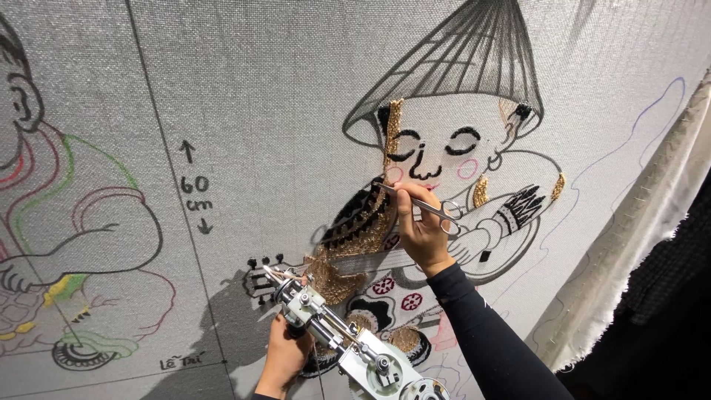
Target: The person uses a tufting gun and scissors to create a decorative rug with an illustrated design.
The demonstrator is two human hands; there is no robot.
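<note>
A grey cloth [259, 89] stretched upright carries a drawn figure in a conical hat [459, 59], partly filled with gold and black tufted yarn [355, 230]. My right hand [421, 226], in a black sleeve, is shut on small silver scissors [429, 206]; their tips point left at the gold yarn just below the figure's chin. My left hand [285, 355] grips the handle of a metal tufting gun [348, 341], whose needle end touches the cloth at the lower edge of the gold patch.
A second drawn figure [67, 222] with green, red and yellow outlines fills the cloth's left side. Handwritten marks and ruled black lines sit between the figures. The cloth's frayed white edge [629, 244] hangs at the right, with dark space beyond.
</note>
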